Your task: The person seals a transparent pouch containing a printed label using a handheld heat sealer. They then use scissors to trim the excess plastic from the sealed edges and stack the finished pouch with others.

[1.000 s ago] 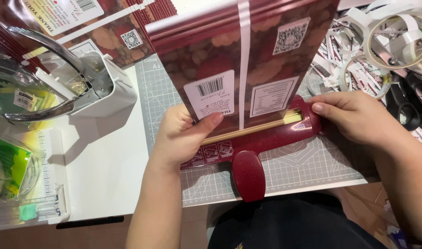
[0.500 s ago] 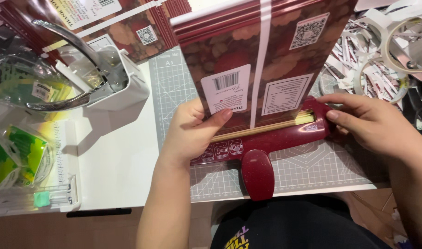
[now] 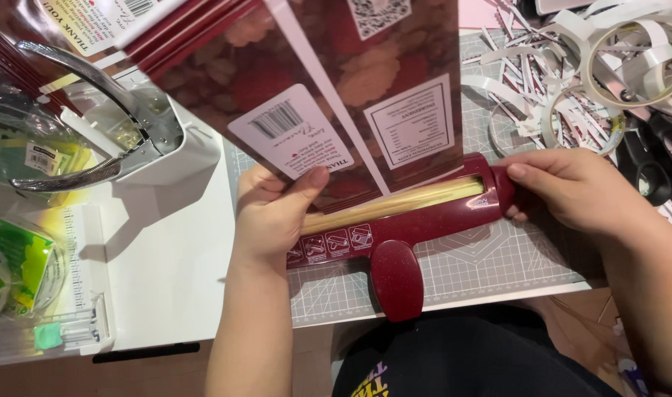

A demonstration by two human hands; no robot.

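A dark red pouch [image 3: 328,81] with white labels stands with its lower edge in a dark red bar-shaped sealer [image 3: 417,220]. A tan strip runs along the sealer's top. My left hand [image 3: 273,213] grips the pouch's lower left corner, thumb on its face, at the sealer's left end. My right hand [image 3: 563,187] grips the sealer's right end. The sealer's rounded handle [image 3: 397,279] points toward me.
The sealer lies on a grey gridded cutting mat [image 3: 497,265] on a white table [image 3: 167,272]. A white device with a metal lever [image 3: 115,140] stands at left, clear packets [image 3: 20,265] beyond it. Tape rolls and paper strips [image 3: 615,66] and black scissors [image 3: 652,169] lie at right.
The view has shifted and come closer. The pouch now tilts further left. Both hands keep the same holds on the pouch and the sealer.
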